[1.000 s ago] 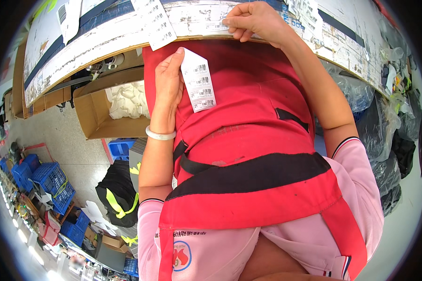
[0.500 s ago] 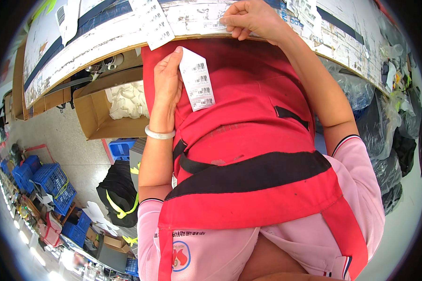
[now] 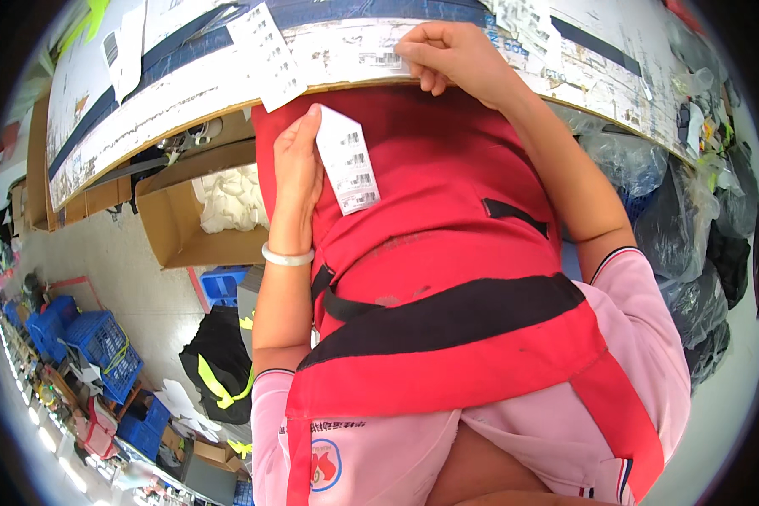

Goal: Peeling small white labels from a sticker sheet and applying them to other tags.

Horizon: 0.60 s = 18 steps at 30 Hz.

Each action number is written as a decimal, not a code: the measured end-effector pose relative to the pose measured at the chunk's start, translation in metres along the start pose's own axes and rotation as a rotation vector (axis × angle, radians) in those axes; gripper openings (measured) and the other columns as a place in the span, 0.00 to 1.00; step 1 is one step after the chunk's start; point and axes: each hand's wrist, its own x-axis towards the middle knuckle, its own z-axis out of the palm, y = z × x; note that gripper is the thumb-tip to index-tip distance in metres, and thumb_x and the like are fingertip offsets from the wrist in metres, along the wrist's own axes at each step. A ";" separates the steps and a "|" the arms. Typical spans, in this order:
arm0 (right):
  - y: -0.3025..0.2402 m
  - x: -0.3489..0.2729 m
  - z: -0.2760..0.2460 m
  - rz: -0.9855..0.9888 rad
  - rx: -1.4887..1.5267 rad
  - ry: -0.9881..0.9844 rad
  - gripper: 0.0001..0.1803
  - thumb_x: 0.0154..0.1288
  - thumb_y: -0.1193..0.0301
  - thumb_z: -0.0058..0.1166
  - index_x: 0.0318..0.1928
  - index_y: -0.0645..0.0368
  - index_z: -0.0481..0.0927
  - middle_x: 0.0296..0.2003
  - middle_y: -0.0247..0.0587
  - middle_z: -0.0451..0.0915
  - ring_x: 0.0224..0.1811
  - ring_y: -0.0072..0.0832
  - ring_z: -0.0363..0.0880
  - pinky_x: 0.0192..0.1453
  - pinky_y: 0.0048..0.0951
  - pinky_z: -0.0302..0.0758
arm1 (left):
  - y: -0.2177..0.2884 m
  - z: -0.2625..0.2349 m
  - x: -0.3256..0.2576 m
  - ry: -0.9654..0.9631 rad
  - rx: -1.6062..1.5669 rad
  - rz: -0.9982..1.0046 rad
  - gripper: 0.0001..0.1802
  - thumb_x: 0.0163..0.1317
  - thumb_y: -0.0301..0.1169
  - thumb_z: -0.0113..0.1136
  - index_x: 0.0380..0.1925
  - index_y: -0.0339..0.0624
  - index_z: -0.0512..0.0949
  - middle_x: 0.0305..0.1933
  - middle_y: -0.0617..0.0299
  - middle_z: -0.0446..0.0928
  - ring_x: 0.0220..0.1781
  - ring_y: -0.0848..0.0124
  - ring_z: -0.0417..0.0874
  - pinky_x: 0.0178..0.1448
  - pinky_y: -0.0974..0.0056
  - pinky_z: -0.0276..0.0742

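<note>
Between thumb and fingers, my left hand (image 3: 295, 169) pinches a white strip of barcode labels (image 3: 350, 164), which hangs in front of my red apron (image 3: 430, 169). My right hand (image 3: 464, 63) is over the near edge of the worktable (image 3: 329, 59). Its thumb and forefinger are pressed together at the end of a small barcode label (image 3: 386, 59) by the tabletop; the curled fingers partly hide the contact. Another label strip (image 3: 267, 55) lies on the table to the left, its lower end reaching past the edge.
More label sheets (image 3: 527, 29) lie right of my right hand, and a white strip (image 3: 126, 55) lies far left. Under the table an open cardboard box (image 3: 173, 228) holds crumpled white paper. Blue crates (image 3: 105, 346) stand on the left floor; plastic-bagged goods (image 3: 675, 228) crowd the right side.
The view has shifted slightly, so the table and both hands appear lower. My left hand still holds the strip; my right hand keeps its pinch by the small label.
</note>
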 end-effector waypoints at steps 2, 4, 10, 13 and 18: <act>-0.004 -0.013 -0.014 0.025 0.052 0.103 0.12 0.65 0.63 0.55 0.37 0.61 0.79 0.22 0.28 0.76 0.22 0.15 0.74 0.26 0.16 0.72 | -0.001 -0.002 -0.002 0.015 -0.009 0.024 0.13 0.68 0.34 0.53 0.35 0.34 0.79 0.31 0.62 0.80 0.32 0.77 0.79 0.38 0.72 0.74; 0.005 -0.025 -0.044 -0.041 0.040 0.160 0.11 0.65 0.64 0.56 0.37 0.61 0.80 0.22 0.28 0.76 0.22 0.14 0.73 0.25 0.16 0.70 | 0.001 -0.002 -0.006 -0.016 0.021 0.038 0.16 0.67 0.36 0.52 0.40 0.32 0.79 0.37 0.57 0.81 0.36 0.73 0.81 0.42 0.70 0.76; 0.053 -0.044 -0.143 -0.007 -0.225 0.605 0.10 0.59 0.64 0.63 0.32 0.58 0.80 0.20 0.26 0.75 0.21 0.13 0.71 0.26 0.13 0.67 | 0.017 0.013 -0.020 -0.013 0.061 0.045 0.17 0.68 0.37 0.52 0.41 0.32 0.78 0.38 0.57 0.81 0.37 0.73 0.81 0.43 0.70 0.77; 0.076 -0.041 -0.146 0.100 -0.496 0.642 0.18 0.52 0.57 0.67 0.30 0.59 0.79 0.21 0.33 0.77 0.24 0.20 0.75 0.30 0.22 0.71 | 0.021 0.019 -0.022 -0.011 0.037 0.050 0.15 0.67 0.38 0.53 0.39 0.35 0.78 0.37 0.58 0.81 0.35 0.73 0.82 0.41 0.70 0.77; 0.057 -0.041 -0.113 -0.017 -0.795 0.807 0.25 0.54 0.61 0.65 0.50 0.57 0.72 0.24 0.33 0.76 0.25 0.21 0.74 0.31 0.23 0.71 | 0.019 0.020 -0.023 -0.028 0.068 0.108 0.18 0.68 0.38 0.52 0.41 0.32 0.79 0.39 0.57 0.82 0.38 0.72 0.82 0.44 0.69 0.77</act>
